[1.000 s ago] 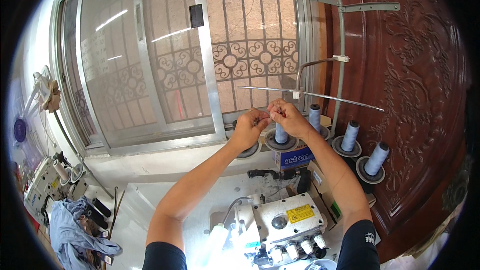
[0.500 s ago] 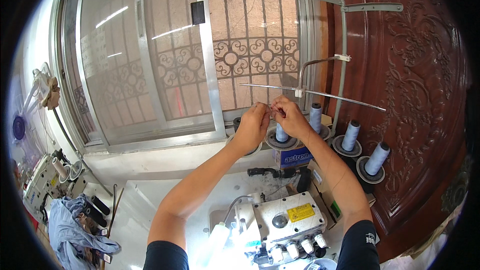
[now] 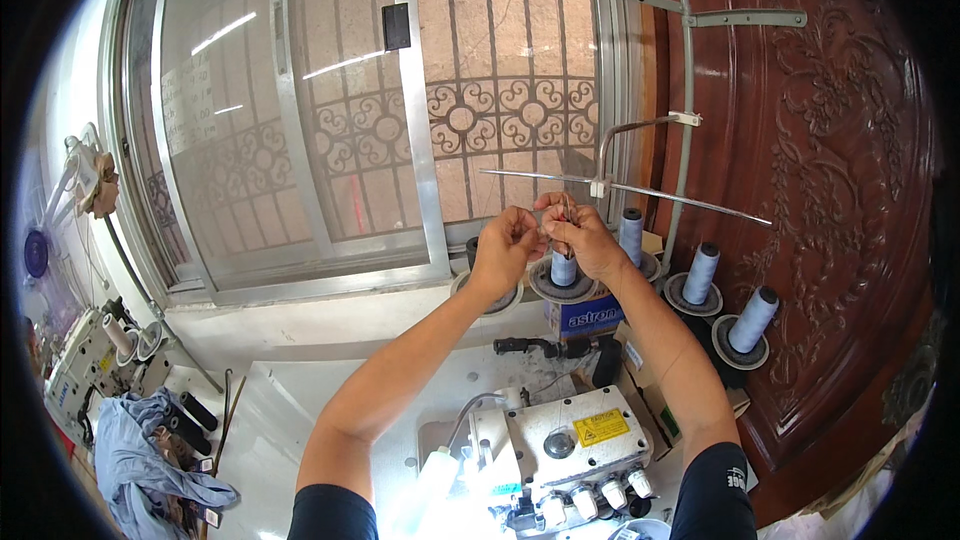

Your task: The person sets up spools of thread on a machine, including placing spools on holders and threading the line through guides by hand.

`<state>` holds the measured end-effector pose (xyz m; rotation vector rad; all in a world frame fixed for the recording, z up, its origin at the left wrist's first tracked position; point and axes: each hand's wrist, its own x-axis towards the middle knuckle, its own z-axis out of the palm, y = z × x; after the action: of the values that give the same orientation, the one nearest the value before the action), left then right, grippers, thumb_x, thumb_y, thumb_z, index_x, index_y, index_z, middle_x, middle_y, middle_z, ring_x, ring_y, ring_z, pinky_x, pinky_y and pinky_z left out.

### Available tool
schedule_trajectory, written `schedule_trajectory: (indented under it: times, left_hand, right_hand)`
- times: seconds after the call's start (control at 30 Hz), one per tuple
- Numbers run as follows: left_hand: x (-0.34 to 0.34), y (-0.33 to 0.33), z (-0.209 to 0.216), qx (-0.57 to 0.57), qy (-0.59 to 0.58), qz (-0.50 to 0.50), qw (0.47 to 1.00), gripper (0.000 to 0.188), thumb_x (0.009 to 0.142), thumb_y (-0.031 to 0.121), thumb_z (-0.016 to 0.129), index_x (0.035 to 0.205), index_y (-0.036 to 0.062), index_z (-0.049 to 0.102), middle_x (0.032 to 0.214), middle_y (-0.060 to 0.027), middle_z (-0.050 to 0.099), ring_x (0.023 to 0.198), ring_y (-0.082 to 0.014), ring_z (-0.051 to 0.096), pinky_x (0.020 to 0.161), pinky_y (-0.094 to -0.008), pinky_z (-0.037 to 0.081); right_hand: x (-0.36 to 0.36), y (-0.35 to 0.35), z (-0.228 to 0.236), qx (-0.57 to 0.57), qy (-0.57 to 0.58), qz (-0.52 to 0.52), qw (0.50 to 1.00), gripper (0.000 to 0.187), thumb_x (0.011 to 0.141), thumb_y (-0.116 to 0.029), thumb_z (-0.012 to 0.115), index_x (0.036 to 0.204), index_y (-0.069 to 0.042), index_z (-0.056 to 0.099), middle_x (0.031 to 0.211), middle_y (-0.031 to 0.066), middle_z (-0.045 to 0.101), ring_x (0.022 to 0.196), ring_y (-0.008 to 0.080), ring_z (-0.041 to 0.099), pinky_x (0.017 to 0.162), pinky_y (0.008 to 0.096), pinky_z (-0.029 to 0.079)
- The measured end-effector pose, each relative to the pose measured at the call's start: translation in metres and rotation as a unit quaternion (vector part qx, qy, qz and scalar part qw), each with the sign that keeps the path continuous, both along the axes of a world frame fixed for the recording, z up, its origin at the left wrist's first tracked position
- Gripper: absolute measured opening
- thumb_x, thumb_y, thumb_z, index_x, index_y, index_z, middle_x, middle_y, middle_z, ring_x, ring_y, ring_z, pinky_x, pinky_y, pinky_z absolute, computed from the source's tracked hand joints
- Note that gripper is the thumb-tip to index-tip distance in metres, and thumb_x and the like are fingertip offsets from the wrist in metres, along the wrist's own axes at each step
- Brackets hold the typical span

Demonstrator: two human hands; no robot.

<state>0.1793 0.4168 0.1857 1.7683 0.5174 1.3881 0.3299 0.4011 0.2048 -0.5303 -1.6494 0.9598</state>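
Note:
Both my arms reach forward over the sewing machine, and my hands meet in front of the window, above the thread cones. My left hand (image 3: 507,248) is closed in a pinch; what its fingertips hold is too fine to make out. Close beside it, my right hand (image 3: 588,243) is closed around a slim, dark tool (image 3: 568,210) that stands upright between its fingers; its exact kind is unclear. Just under my right hand sits a light blue thread cone (image 3: 563,270) on a round holder. A thin thread shows along my right forearm.
A thread stand pole (image 3: 688,80) with crossbars rises at right, and a thin metal rod (image 3: 690,200) slants across. More blue cones (image 3: 702,275) stand before a carved wooden door (image 3: 820,140). Below is the white sewing machine (image 3: 570,440); crumpled blue cloth (image 3: 150,460) lies at left.
My fingertips have drawn slightly apart. My right hand has turned and shifted a little, and the slim dark tool now shows in it. My left hand has stayed almost in place.

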Motion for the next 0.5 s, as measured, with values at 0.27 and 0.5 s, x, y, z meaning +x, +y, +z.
schedule_trajectory:
  times: [0.27,0.5]
  left_hand:
    - [-0.001,-0.012,0.002,0.006,0.002,0.007,1.0,0.013,0.085,0.006,0.051,0.085,-0.0058,0.057,0.08,-0.008,0.06,0.071,-0.0107,0.058,0.065,-0.0226,0.048]
    - [-0.008,-0.008,0.0,0.105,0.102,0.07,0.987,0.011,0.084,0.006,0.052,0.084,-0.0041,0.056,0.073,-0.0078,0.06,0.069,-0.0111,0.057,0.063,-0.0233,0.046]
  right_hand:
    - [0.003,0.0,-0.001,0.069,-0.036,-0.039,0.996,0.009,0.079,-0.004,0.053,0.069,-0.003,0.053,0.102,0.0057,0.044,0.071,0.0088,0.046,0.058,0.0196,0.038]
    - [0.001,0.001,-0.002,0.204,-0.16,-0.142,0.955,0.008,0.073,0.008,0.051,0.07,0.002,0.048,0.099,0.01,0.045,0.083,0.0188,0.05,0.069,0.0258,0.042]
